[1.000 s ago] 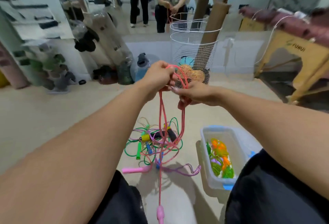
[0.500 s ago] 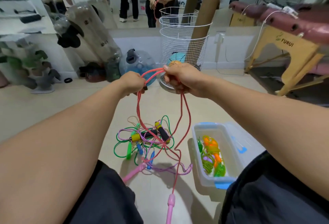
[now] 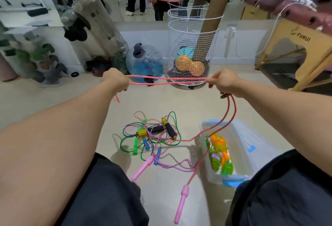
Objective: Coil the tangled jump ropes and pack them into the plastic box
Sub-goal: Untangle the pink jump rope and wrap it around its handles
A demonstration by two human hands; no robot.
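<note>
My left hand (image 3: 115, 80) and my right hand (image 3: 224, 82) are held wide apart, each gripping a pink jump rope (image 3: 167, 80) stretched doubled between them. From my right hand two strands drop toward the floor. One pink handle (image 3: 181, 204) hangs low between my knees, the other (image 3: 142, 168) lies on the floor. A tangle of green, purple and black-handled ropes (image 3: 152, 132) lies on the floor below my hands. The clear plastic box (image 3: 208, 170) stands to its right, holding coiled green, orange and purple ropes (image 3: 220, 155).
A white wire basket (image 3: 190, 46) with balls and cardboard tubes stands beyond my hands, beside a clear blue water jug (image 3: 144, 60). A wooden table leg (image 3: 309, 53) is at the right, and dumbbells (image 3: 46, 64) at the left. A mirror behind shows people.
My hands, close together a second ago, have pulled apart sideways, drawing the pink rope taut and doubled between them. The hanging pink handle has shifted right.
</note>
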